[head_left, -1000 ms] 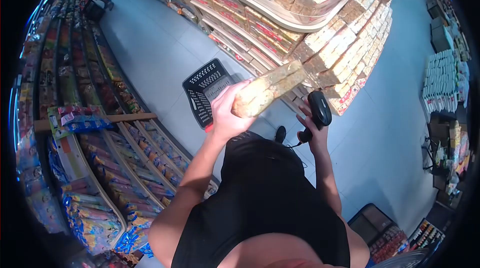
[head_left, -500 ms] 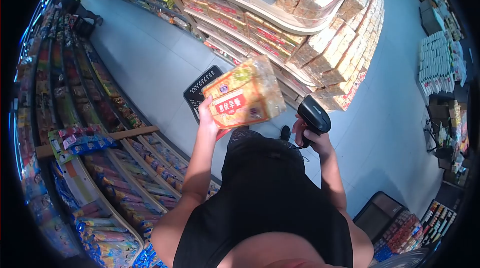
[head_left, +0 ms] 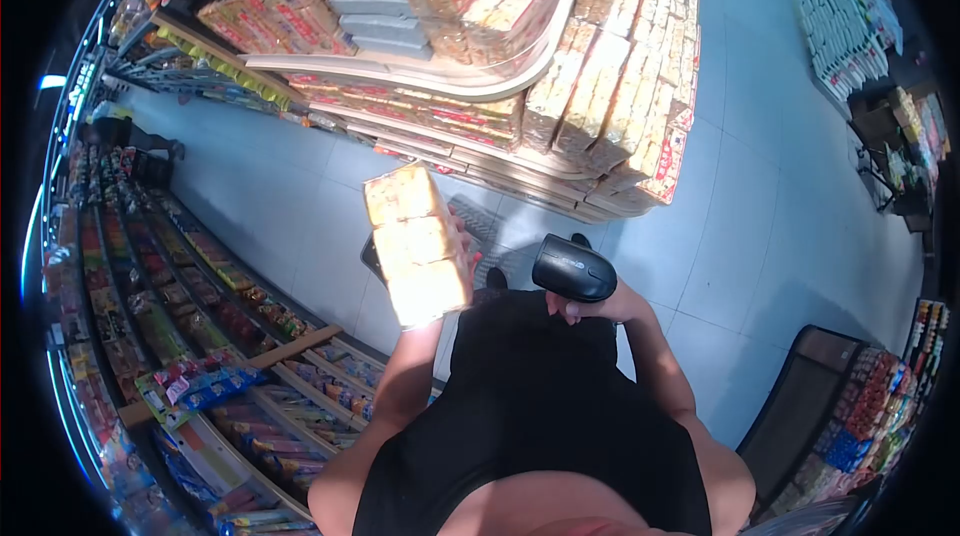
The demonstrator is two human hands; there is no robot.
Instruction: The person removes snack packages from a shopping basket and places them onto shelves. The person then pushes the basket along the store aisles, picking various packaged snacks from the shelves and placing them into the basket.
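Note:
My left hand (head_left: 466,244) is closed on a pack of biscuits or crackers (head_left: 415,246), wrapped in clear plastic. The pack is tipped so that its bright, yellowish side faces up, and most of the hand is hidden behind it. In my right hand (head_left: 590,309) is a black handheld barcode scanner (head_left: 574,269), held in front of my waist with its rounded top towards me. My fingers show only partly beneath it. A dark shopping basket (head_left: 368,258) is on the floor, largely covered by the pack.
A display shelf (head_left: 400,81) ahead carries many similar packs (head_left: 630,56). Sweets and snack bags fill a long curved rack (head_left: 220,326) along my left. Another person (head_left: 135,139) is far down the aisle. White goods (head_left: 838,21) are stacked at the far right.
My left hand has turned the pack, so its printed red-and-yellow front no longer faces me. The scanner has turned and moved left. The view has shifted, bringing the display shelf lower and leftward.

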